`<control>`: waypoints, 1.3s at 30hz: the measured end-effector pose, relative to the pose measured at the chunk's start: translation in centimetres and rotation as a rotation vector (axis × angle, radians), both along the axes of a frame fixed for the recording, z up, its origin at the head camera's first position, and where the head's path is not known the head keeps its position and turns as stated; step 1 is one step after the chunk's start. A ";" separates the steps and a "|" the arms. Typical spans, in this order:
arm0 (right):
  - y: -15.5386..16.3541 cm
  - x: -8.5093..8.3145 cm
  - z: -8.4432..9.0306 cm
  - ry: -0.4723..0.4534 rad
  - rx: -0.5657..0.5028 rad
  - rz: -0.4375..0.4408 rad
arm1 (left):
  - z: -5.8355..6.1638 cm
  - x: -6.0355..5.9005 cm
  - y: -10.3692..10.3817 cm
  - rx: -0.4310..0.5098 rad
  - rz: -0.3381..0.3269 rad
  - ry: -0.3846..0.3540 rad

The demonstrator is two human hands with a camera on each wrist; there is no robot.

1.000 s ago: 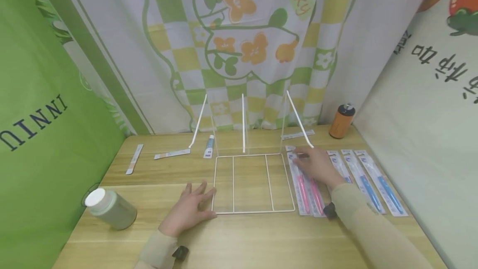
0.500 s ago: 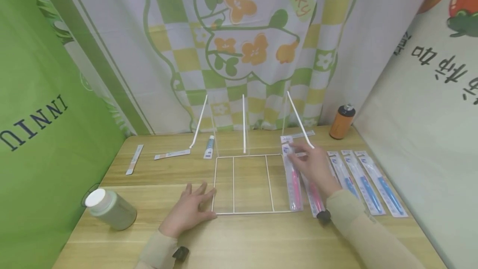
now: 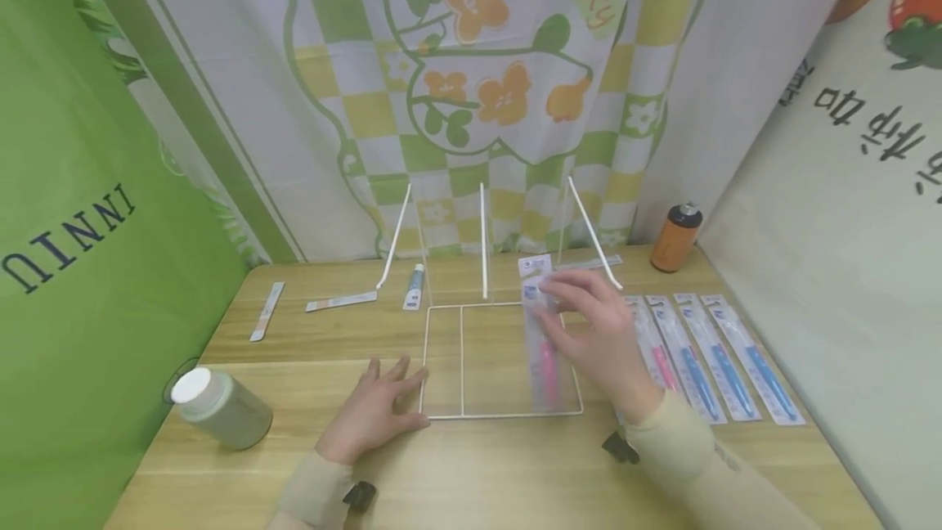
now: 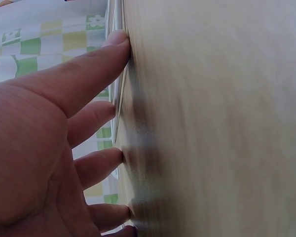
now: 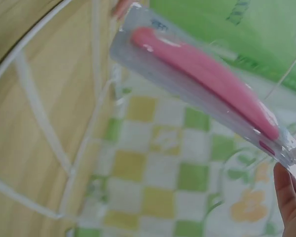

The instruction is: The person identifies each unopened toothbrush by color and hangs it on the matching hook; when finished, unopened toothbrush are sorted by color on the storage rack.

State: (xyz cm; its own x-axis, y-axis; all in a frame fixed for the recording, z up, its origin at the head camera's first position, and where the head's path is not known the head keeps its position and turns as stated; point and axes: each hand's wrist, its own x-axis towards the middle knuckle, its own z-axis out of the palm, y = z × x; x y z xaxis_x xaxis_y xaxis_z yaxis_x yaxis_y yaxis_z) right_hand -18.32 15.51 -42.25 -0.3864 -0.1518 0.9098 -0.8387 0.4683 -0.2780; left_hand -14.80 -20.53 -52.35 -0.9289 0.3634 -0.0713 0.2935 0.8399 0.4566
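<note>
Toothbrush pack (image 3: 543, 339), pinched at its top by your right hand (image 3: 593, 335), could snag the rack (image 3: 498, 414) wires; left hand (image 3: 374, 414) lies flat, fingers spread.

A wooden table (image 3: 478, 464) stood boxed in by cloth — green (image 3: 88, 268) left, a checked flower curtain (image 3: 471, 105) behind.

Pale wood, white wire and glossy plastic on a work table

The table (image 3: 294, 350) shows matt, light wood grain; the rack (image 3: 500, 360) is thin white-coated wire with clear, shiny dividers. The pink toothbrush pack (image 3: 543, 334) pinched by the right hand (image 3: 596, 334) is glossy transparent plastic. Printed cloth (image 3: 478, 64) hangs behind; sleeves (image 3: 316, 489) look soft knit.
</note>
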 end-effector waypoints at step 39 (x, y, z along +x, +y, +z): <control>-6.0 2.1 3.0 0.136 0.073 0.058 | -0.4 -0.2 0.0 -0.017 -0.003 0.009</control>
State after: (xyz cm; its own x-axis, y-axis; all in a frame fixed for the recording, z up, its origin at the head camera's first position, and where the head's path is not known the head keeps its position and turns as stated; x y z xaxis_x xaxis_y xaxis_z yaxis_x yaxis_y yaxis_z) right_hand -16.17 9.55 -39.24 -0.2490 -0.2384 0.9387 -0.8926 0.4325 -0.1270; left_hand -14.96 -20.57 -52.78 -0.9285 0.3649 -0.0689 0.3001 0.8465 0.4397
